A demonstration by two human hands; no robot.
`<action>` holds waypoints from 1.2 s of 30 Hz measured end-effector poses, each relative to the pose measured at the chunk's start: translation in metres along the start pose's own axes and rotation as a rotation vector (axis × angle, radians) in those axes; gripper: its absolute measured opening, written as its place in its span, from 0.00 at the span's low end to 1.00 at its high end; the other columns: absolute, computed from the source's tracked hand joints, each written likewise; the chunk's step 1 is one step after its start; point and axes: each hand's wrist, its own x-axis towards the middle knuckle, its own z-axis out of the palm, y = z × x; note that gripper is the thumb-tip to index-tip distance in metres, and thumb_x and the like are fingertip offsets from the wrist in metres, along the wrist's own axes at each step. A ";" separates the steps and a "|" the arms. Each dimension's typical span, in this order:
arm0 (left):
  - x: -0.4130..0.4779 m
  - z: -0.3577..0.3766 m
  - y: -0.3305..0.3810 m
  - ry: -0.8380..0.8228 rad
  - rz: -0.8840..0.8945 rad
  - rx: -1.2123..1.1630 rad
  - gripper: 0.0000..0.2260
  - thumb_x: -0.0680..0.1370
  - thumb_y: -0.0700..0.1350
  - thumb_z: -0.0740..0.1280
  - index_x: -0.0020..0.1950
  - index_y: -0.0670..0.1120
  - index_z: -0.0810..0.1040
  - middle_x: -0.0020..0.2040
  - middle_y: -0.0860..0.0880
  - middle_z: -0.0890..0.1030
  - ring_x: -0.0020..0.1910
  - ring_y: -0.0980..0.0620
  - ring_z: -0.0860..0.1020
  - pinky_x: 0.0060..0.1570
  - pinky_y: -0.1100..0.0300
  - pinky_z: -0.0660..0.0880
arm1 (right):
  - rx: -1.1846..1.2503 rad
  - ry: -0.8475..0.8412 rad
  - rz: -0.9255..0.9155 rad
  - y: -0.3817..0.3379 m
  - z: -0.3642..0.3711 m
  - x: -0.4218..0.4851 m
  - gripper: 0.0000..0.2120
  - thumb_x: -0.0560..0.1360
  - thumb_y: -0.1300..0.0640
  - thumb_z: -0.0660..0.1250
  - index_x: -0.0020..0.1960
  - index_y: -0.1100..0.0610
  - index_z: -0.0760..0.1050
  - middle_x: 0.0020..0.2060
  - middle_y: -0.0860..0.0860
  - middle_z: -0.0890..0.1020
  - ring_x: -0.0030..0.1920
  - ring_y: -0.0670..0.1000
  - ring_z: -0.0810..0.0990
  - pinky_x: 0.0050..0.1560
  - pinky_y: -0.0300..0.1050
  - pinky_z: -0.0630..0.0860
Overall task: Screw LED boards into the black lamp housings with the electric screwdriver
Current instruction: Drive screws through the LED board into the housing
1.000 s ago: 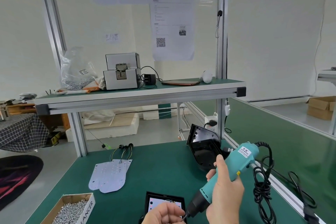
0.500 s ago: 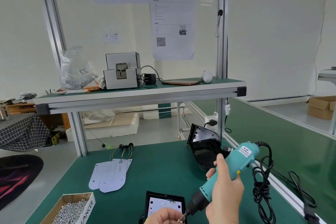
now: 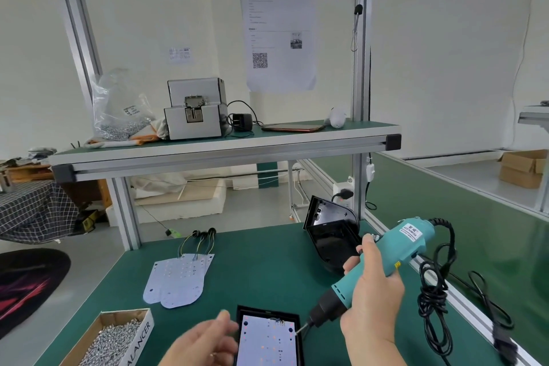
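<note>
A black lamp housing point(image 3: 269, 312) lies at the bench's near edge with a white LED board point(image 3: 267, 345) seated inside it. My right hand point(image 3: 371, 303) grips the teal electric screwdriver point(image 3: 377, 267), whose bit tip touches the board's right edge near the top corner. My left hand point(image 3: 202, 342) hovers just left of the housing, fingers loosely spread, holding nothing that I can see. A second black housing point(image 3: 329, 232) stands open behind the screwdriver. Spare LED boards point(image 3: 178, 279) with wires lie on the green mat.
A cardboard box of screws point(image 3: 113, 339) sits at the near left. The screwdriver's black cable point(image 3: 436, 291) coils on the right by the bench rail. A shelf point(image 3: 225, 145) above holds a screw feeder point(image 3: 194, 113), a bag of screws and a phone.
My left hand has moved left off the housing, uncovering the LED board. The screwdriver bit has dropped onto the board's right edge.
</note>
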 end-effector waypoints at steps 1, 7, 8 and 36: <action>0.005 -0.007 0.002 0.058 0.013 0.034 0.16 0.73 0.51 0.74 0.43 0.37 0.86 0.34 0.39 0.81 0.31 0.47 0.75 0.31 0.59 0.70 | -0.002 -0.005 -0.006 -0.001 0.000 0.001 0.12 0.76 0.46 0.71 0.45 0.54 0.73 0.26 0.47 0.76 0.29 0.46 0.73 0.37 0.47 0.70; 0.025 0.005 -0.005 0.179 0.018 0.448 0.26 0.72 0.67 0.70 0.40 0.44 0.72 0.35 0.47 0.65 0.32 0.50 0.62 0.33 0.56 0.55 | -0.029 0.002 -0.091 0.002 0.005 0.000 0.12 0.77 0.48 0.71 0.42 0.53 0.72 0.27 0.48 0.77 0.28 0.46 0.73 0.38 0.47 0.72; 0.027 0.012 -0.007 0.176 0.012 0.504 0.26 0.71 0.69 0.70 0.39 0.46 0.68 0.36 0.47 0.64 0.34 0.49 0.62 0.35 0.55 0.55 | -0.038 0.003 -0.109 0.004 0.006 -0.001 0.12 0.77 0.49 0.71 0.41 0.53 0.72 0.27 0.48 0.77 0.28 0.46 0.73 0.37 0.47 0.72; 0.053 0.037 -0.042 0.144 -0.186 0.714 0.18 0.70 0.54 0.74 0.41 0.44 0.71 0.37 0.49 0.72 0.35 0.49 0.69 0.34 0.60 0.65 | -0.321 -0.156 -0.410 0.078 0.003 0.010 0.16 0.69 0.42 0.71 0.37 0.52 0.70 0.28 0.50 0.76 0.31 0.60 0.77 0.33 0.43 0.75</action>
